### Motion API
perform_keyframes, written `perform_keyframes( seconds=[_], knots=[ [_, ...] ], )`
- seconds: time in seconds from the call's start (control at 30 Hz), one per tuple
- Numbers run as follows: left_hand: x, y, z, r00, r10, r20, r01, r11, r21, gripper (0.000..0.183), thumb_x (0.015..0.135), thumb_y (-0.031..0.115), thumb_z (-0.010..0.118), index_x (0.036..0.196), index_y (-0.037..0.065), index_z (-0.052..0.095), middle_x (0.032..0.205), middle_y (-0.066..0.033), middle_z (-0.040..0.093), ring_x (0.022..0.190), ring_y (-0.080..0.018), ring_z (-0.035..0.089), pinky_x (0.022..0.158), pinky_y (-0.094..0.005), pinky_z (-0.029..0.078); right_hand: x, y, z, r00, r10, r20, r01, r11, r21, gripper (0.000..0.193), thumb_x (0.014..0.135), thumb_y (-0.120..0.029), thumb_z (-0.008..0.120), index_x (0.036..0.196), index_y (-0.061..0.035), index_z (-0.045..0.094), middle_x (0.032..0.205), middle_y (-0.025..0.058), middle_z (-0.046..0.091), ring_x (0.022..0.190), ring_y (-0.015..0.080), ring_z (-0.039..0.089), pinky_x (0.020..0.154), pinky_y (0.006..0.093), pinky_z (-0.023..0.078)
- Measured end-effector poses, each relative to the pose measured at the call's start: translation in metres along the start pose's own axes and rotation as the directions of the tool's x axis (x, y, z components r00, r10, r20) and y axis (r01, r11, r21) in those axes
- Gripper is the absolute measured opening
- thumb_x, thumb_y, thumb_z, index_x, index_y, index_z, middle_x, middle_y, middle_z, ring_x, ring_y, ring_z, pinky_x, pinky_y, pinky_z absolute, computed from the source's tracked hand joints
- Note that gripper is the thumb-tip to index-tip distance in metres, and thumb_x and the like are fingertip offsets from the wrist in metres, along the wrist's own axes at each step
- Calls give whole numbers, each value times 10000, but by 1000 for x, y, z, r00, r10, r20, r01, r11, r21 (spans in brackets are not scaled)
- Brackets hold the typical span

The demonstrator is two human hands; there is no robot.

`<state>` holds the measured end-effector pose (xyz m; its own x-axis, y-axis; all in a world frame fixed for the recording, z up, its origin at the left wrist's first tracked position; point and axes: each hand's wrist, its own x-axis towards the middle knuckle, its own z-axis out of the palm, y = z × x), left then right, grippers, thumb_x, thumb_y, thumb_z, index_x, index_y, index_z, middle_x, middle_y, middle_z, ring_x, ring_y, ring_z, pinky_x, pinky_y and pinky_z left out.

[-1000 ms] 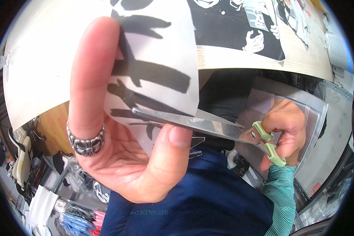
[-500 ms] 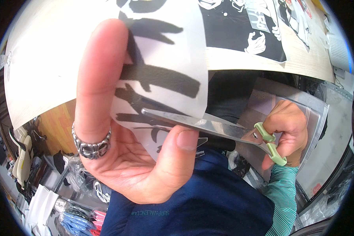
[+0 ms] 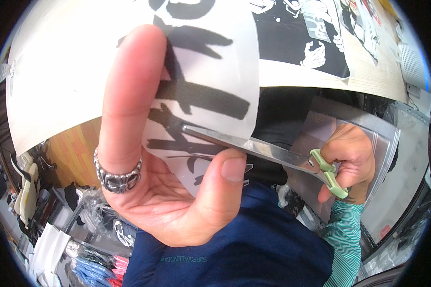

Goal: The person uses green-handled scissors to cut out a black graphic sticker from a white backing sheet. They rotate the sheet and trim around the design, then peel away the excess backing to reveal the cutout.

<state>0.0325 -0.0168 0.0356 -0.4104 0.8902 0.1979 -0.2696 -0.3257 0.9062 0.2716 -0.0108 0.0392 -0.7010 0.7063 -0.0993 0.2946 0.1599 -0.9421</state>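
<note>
Close up, my left hand [image 3: 158,205], with a silver ring [image 3: 119,176] on one finger, holds a translucent white sheet [image 3: 239,62] printed with bold black brush-like marks. The sheet passes behind the raised finger and the thumb. My right hand [image 3: 354,153] grips scissors [image 3: 277,157] by their light green handles [image 3: 329,174]. Their long metal blade lies across the lower part of the sheet, its tip pointing left, just above my left thumb. Where the other blade runs behind the sheet is mostly hidden.
A pale table [image 3: 57,86] spans the far side, bearing a black-and-white printed sheet [image 3: 292,48]. A clear plastic bag [image 3: 316,119] lies behind my right hand. Bagged blue and pink items [image 3: 88,270] sit at lower left. A perforated white device [image 3: 412,64] stands far right.
My left hand and the sheet have shifted slightly right. The scissors' tip has moved a little right and up, while my right hand stays nearly in place.
</note>
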Motion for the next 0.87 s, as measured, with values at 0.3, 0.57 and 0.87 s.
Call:
perform_keyframes(
  seconds=[0.3, 0.57, 0.87],
  knots=[
    [-1, 7, 18, 982, -4, -188, 16, 998, 60, 738, 775, 42, 568, 1443, -49, 268, 1414, -316, 361, 1067, -211, 547, 888, -277, 476, 0, -2, -3, 1000, -14, 15, 14, 999, -44, 355, 550, -205, 863, 655, -70, 553, 483, 45, 479, 384, 216, 508, 376, 293, 337],
    [2, 7, -30, 987, -57, 152, 42, 994, 96, 706, 785, 0, 522, 1446, -38, 276, 1432, -302, 344, 970, -158, 574, 774, -228, 537, -1, -3, -2, 1000, -8, 4, 8, 1000, -19, 332, 584, -192, 856, 662, -65, 560, 493, 44, 496, 389, 212, 524, 379, 289, 348],
    [1, -7, -33, 968, 38, 247, -55, 997, 61, 685, 814, 25, 554, 1448, -16, 296, 1394, -255, 436, 1284, -271, 443, 1087, -314, 308, 1, -10, -5, 999, 32, 20, -31, 998, -62, 376, 605, -253, 880, 657, -72, 554, 493, 42, 499, 394, 210, 533, 383, 278, 350]
  ],
)
